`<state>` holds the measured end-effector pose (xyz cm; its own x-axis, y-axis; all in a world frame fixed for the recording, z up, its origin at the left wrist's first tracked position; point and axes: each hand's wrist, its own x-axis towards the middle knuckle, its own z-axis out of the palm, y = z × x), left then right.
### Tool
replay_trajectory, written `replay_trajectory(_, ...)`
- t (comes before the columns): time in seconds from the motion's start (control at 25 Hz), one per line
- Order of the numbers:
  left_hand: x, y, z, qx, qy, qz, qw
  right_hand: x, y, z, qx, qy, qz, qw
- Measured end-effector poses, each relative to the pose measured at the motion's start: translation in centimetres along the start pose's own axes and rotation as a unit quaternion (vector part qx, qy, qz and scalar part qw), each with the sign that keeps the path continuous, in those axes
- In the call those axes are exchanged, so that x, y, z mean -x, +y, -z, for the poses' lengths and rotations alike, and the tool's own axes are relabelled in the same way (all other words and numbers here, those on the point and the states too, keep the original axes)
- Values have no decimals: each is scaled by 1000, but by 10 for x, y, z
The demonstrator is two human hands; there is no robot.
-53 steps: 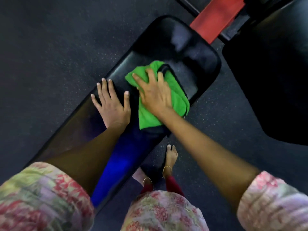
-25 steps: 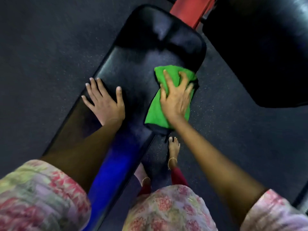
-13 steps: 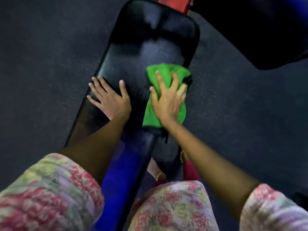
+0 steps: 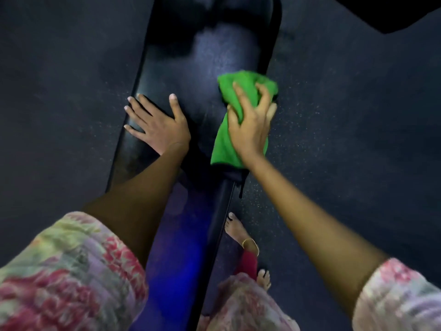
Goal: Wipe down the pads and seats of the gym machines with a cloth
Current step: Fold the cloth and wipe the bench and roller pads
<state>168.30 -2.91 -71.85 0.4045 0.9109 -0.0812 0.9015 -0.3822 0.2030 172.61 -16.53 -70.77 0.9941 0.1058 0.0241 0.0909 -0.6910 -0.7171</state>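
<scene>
Right hand point(image 4: 250, 130) was curled round a green cloth point(image 4: 225, 144) at the right edge of a long black bench pad point(image 4: 202, 56), which ran away from the body. Left hand point(image 4: 155, 125) was pressed flat, fingers spread, at the left edge. Unwiped pad was judged to lie ahead.
</scene>
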Motion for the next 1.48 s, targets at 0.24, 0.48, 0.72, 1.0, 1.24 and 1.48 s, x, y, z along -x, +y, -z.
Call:
replay_trajectory(0.24, 2, -7, 7, 58, -16, -61, 996, -32, 11, 2, -15, 5, 25, 1000)
replay_trajectory(0.48, 77, -80, 27, 118, -123, -371, 913, 50, 26, 3, -87, -14, 23, 996)
replay_trajectory(0.72, 184, -167, 43, -45, -123, -439, 889, 43, 22, 13, -53, -49, 19, 997)
replay_trajectory(1.0, 224, -204, 54, -67, -119, -366, 920, 131, 21, 17, -40, -60, 52, 996)
replay_trajectory(1.24, 232, -222, 52, -83, -122, -373, 916, 91, 7, 25, -19, -91, -17, 995)
replay_trajectory(1.48, 235, -224, 52, -49, -119, -372, 919, 201, 12, 17, -77, -43, -2, 996)
